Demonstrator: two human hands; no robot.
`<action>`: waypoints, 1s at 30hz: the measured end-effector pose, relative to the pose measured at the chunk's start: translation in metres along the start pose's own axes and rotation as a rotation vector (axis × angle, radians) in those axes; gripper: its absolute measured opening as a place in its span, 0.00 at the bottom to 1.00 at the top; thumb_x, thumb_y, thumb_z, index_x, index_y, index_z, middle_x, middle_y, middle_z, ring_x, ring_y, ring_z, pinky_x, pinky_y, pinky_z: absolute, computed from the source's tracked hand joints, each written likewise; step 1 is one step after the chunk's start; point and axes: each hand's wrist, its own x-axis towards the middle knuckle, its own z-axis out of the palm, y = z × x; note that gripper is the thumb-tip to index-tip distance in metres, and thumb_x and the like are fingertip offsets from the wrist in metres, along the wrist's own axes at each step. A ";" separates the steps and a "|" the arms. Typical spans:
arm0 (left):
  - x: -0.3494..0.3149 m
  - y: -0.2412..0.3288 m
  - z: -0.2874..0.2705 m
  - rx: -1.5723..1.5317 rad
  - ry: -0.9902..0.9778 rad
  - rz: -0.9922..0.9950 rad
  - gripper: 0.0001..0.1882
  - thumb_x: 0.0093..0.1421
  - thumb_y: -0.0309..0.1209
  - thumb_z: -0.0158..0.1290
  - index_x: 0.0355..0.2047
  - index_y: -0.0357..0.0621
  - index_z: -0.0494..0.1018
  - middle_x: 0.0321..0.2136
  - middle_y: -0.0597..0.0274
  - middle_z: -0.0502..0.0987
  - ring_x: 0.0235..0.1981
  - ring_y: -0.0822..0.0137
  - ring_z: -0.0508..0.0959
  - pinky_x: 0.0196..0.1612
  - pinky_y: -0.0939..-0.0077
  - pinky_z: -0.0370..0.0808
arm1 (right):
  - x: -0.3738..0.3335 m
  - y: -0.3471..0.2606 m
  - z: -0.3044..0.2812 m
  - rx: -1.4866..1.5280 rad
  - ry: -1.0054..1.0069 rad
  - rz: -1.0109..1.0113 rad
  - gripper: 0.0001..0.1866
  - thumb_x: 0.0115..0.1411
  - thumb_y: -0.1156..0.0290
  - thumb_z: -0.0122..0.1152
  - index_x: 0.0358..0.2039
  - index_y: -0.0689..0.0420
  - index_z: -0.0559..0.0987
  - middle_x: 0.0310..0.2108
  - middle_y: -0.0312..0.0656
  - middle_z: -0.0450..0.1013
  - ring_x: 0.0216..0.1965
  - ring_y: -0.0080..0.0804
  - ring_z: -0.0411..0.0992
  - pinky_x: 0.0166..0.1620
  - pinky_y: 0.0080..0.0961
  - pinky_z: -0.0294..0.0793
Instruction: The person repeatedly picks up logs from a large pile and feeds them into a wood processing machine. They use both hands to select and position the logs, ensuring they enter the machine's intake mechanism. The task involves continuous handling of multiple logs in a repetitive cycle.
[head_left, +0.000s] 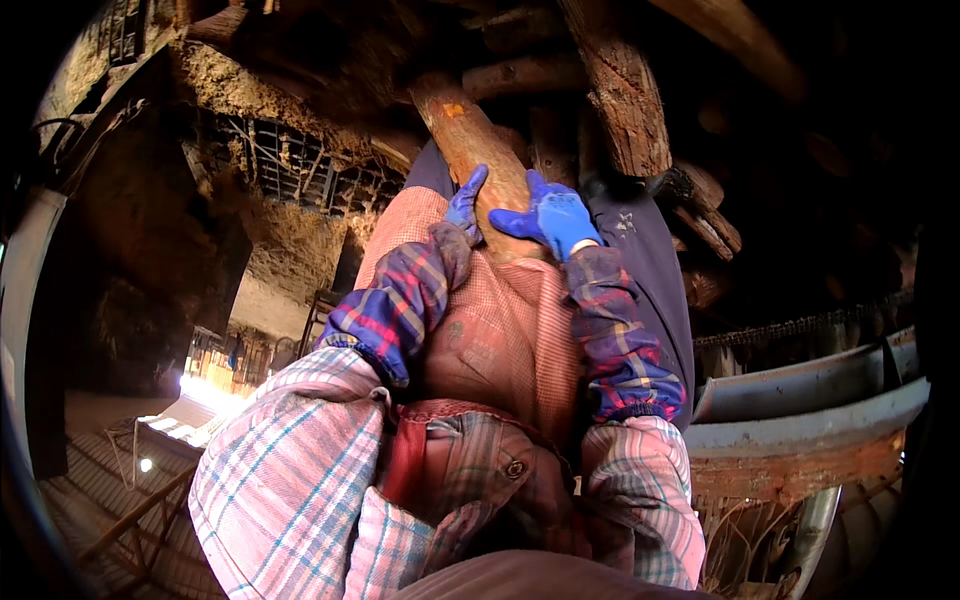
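A thick wooden log [465,130] slants away from my lap, its near end against the checked pink apron [490,320]. My left hand [465,205], in a blue glove, grips the log's left side near that end. One digit points up along the wood, and the other fingers are largely hidden. Over the right side of the same end lies my right hand [555,215], also gloved in blue, with its thumb across the top and its other fingers wrapped against the side. An orange mark [453,110] shows near the log's far end.
Another rough log [625,90] stands close beyond my right hand, with more timber [525,75] piled in the dark behind. A blackened stick [705,215] juts out by my right knee. Grey metal troughs [800,425] lie at the right; bright light falls at the lower left.
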 end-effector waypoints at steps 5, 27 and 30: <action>-0.041 0.041 0.018 0.158 -0.087 0.009 0.32 0.58 0.47 0.52 0.55 0.36 0.63 0.50 0.48 0.71 0.50 0.52 0.72 0.58 0.56 0.66 | -0.046 -0.081 -0.028 -0.018 0.186 -0.052 0.51 0.43 0.26 0.48 0.43 0.69 0.73 0.37 0.61 0.73 0.42 0.56 0.71 0.47 0.42 0.69; -0.318 -0.014 0.207 1.616 -0.258 0.824 0.38 0.54 0.40 0.58 0.58 0.34 0.55 0.50 0.54 0.68 0.49 0.65 0.69 0.54 0.71 0.65 | -0.195 -0.159 -0.071 2.055 -0.385 -1.016 0.27 0.58 0.59 0.58 0.54 0.61 0.67 0.43 0.49 0.73 0.43 0.38 0.73 0.48 0.36 0.74; -0.339 -0.063 0.245 1.792 -0.651 0.823 0.45 0.52 0.36 0.60 0.63 0.36 0.46 0.58 0.50 0.62 0.58 0.61 0.63 0.61 0.69 0.58 | -0.266 -0.110 -0.120 1.941 -0.120 -1.234 0.26 0.58 0.60 0.58 0.53 0.60 0.68 0.44 0.45 0.73 0.42 0.36 0.73 0.49 0.32 0.73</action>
